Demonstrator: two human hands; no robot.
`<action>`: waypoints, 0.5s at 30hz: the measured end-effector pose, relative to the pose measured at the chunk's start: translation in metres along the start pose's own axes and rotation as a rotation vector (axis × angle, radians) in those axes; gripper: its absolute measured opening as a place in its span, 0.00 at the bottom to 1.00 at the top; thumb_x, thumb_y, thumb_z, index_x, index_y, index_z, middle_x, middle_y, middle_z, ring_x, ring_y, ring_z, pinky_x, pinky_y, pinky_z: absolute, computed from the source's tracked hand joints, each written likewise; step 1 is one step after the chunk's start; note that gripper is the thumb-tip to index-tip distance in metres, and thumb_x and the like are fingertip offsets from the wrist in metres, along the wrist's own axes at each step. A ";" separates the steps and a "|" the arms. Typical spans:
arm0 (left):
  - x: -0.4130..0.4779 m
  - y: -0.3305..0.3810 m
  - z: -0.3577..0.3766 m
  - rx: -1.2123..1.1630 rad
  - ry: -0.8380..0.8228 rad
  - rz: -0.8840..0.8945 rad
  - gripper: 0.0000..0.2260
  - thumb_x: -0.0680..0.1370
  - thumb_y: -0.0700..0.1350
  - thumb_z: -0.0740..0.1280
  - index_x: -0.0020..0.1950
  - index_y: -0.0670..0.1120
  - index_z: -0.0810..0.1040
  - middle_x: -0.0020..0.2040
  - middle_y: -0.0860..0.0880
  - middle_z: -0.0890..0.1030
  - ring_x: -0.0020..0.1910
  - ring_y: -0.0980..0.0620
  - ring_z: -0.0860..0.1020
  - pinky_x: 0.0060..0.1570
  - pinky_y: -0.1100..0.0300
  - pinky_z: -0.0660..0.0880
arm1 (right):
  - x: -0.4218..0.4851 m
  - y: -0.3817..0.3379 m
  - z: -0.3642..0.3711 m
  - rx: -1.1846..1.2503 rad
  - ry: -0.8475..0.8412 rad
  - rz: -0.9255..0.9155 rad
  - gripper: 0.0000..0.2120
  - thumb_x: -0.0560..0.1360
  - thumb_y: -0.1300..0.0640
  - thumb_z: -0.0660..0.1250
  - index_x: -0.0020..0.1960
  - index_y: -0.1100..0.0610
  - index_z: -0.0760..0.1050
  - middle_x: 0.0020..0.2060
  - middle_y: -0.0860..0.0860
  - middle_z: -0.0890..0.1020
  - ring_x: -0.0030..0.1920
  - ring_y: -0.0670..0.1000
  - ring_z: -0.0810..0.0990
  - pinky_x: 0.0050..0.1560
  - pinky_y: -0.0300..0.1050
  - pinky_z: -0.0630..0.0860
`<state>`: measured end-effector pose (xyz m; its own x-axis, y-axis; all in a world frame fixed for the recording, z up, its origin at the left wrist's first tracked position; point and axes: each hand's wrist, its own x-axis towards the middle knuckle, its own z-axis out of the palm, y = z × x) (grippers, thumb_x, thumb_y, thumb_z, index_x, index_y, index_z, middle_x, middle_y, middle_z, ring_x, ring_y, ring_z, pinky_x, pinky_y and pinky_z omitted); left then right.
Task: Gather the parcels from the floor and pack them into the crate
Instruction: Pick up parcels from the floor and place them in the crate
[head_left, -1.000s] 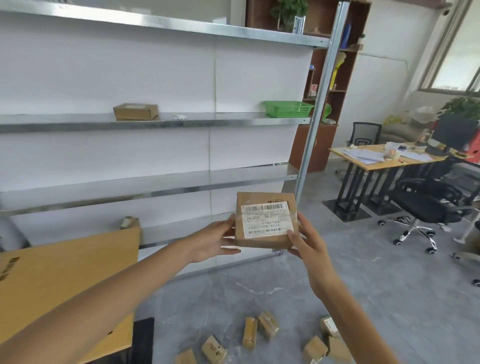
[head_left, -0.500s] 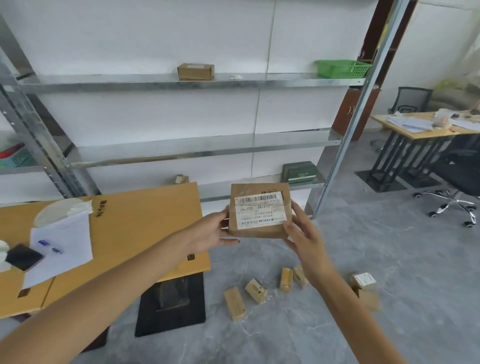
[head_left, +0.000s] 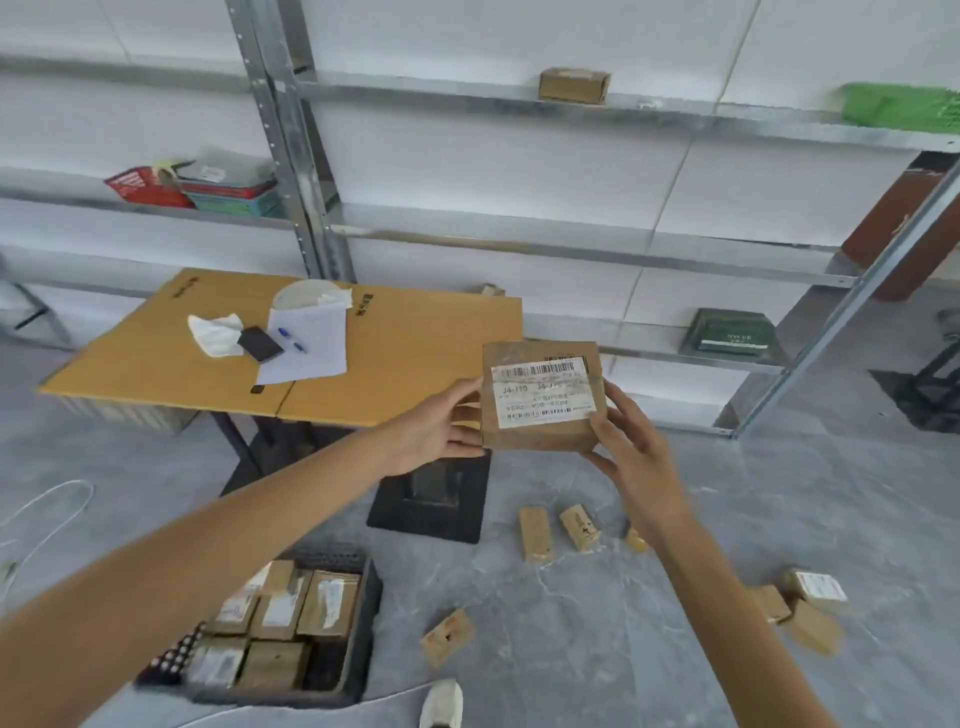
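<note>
I hold a brown cardboard parcel (head_left: 540, 397) with a white barcode label upright in front of me, above the floor. My left hand (head_left: 441, 428) grips its left edge and my right hand (head_left: 623, 441) grips its right edge and lower corner. A black crate (head_left: 363, 639) sits on the floor at lower left, holding several brown parcels in rows. More small parcels lie loose on the grey floor: one (head_left: 447, 635) right of the crate, two (head_left: 535, 532) below my right forearm, and a cluster (head_left: 810, 608) at the far right.
A low table topped with cardboard (head_left: 405, 364) carries paper, a phone and tissue. Behind it stand metal shelves (head_left: 571, 244) with a brown box (head_left: 571, 85), a green basket (head_left: 904, 106) and a dark green box (head_left: 732, 338). A shoe tip (head_left: 441, 704) shows at the bottom.
The view has swung left and down, bringing the crate and the whole table into sight. The parcel stays gripped in both hands, carried along toward the left.
</note>
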<state>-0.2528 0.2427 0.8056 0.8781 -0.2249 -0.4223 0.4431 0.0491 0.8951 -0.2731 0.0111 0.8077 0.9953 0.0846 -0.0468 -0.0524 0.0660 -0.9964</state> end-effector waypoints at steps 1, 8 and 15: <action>-0.014 -0.006 -0.008 -0.018 0.036 -0.014 0.18 0.79 0.57 0.60 0.64 0.49 0.72 0.61 0.42 0.77 0.60 0.41 0.78 0.59 0.49 0.75 | -0.007 0.003 0.010 0.013 -0.026 0.017 0.22 0.77 0.58 0.64 0.70 0.50 0.68 0.62 0.55 0.77 0.62 0.52 0.77 0.57 0.48 0.78; -0.110 -0.030 -0.067 0.000 0.179 -0.027 0.17 0.78 0.53 0.63 0.63 0.48 0.74 0.56 0.45 0.81 0.54 0.46 0.80 0.53 0.53 0.77 | -0.054 0.007 0.082 0.001 -0.233 0.052 0.25 0.76 0.57 0.65 0.72 0.51 0.66 0.63 0.54 0.77 0.64 0.54 0.76 0.61 0.55 0.76; -0.171 -0.049 -0.125 0.051 0.199 0.009 0.16 0.78 0.56 0.62 0.62 0.50 0.75 0.58 0.46 0.81 0.56 0.47 0.81 0.58 0.52 0.76 | -0.079 0.009 0.152 -0.024 -0.281 0.069 0.24 0.75 0.55 0.66 0.71 0.49 0.67 0.60 0.51 0.79 0.62 0.50 0.77 0.59 0.51 0.78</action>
<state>-0.4019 0.4004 0.8161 0.9027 -0.0278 -0.4293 0.4295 -0.0005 0.9031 -0.3649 0.1565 0.8131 0.9278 0.3605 -0.0962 -0.1137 0.0275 -0.9931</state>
